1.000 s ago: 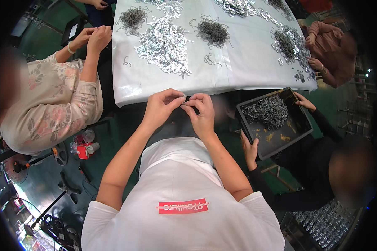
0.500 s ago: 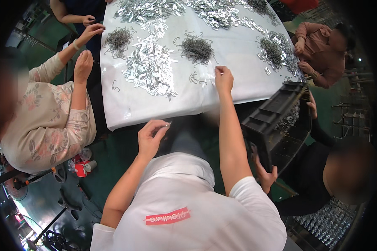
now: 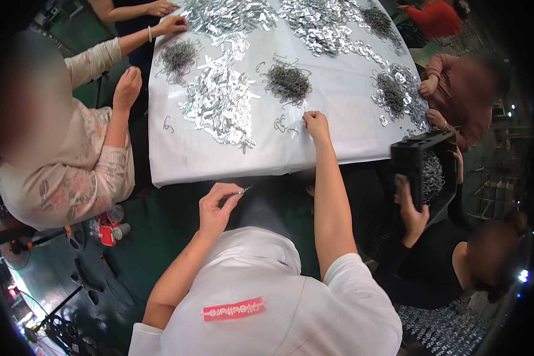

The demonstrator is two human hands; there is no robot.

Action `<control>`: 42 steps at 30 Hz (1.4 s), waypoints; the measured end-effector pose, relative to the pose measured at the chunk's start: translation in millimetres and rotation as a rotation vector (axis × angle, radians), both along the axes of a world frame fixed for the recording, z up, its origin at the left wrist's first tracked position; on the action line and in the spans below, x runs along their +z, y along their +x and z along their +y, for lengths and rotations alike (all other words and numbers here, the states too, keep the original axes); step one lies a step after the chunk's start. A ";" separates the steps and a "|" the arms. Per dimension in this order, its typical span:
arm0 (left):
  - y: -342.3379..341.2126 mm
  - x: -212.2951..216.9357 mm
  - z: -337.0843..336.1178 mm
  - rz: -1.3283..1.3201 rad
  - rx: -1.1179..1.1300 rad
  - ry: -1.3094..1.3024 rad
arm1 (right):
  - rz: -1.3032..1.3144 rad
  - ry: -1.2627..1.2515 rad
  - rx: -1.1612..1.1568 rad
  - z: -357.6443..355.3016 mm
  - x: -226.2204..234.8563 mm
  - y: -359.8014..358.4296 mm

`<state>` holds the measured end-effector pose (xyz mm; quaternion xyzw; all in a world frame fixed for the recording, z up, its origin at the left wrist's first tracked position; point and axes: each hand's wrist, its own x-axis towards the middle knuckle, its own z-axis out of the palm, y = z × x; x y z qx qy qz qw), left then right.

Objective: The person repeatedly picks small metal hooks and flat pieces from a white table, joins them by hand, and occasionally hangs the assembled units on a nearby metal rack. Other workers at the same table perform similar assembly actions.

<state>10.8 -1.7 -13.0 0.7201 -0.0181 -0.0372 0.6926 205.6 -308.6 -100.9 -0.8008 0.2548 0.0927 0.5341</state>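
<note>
Over the gap between my body and the table, my left hand (image 3: 215, 206) is closed in a pinch on a small shiny metal piece (image 3: 246, 190) that pokes out past the fingertips. My right hand (image 3: 317, 126) reaches over the white-covered table (image 3: 204, 168), its fingers pressed together. A pale sliver shows at those fingertips, too small to name. Just left of this hand lie a few loose wire hooks (image 3: 283, 124). Beyond it sits a heap of grey wire hooks (image 3: 288, 83). Flat silver metal pieces (image 3: 216, 110) are spread in a pile farther left.
More piles of silver pieces (image 3: 317, 29) and grey hooks (image 3: 179, 58) cover the far table. A co-worker in a floral top (image 3: 71, 172) sits at left; others work along the far edges. At right, a person in black holds a dark bin (image 3: 409, 160) of metal parts.
The dark bin has shifted right, away from my right arm, and turned. At left, the co-worker's far hand has moved over the table edge. My left hand keeps its pinch.
</note>
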 end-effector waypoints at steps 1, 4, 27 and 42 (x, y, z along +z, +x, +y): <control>-1.8 -1.2 1.2 -0.006 -0.007 0.030 | 0.004 0.313 -0.091 7.9 5.4 -20.3; -5.3 -6.9 -3.0 -0.004 0.049 -0.049 | -0.096 0.778 -0.073 40.3 35.1 -74.7; -1.4 -7.9 -12.7 -0.199 0.075 0.050 | -0.502 0.557 0.064 169.2 85.8 -202.0; 134.3 -90.4 -7.4 -0.623 0.081 0.794 | -0.726 0.209 0.186 158.4 80.5 -208.6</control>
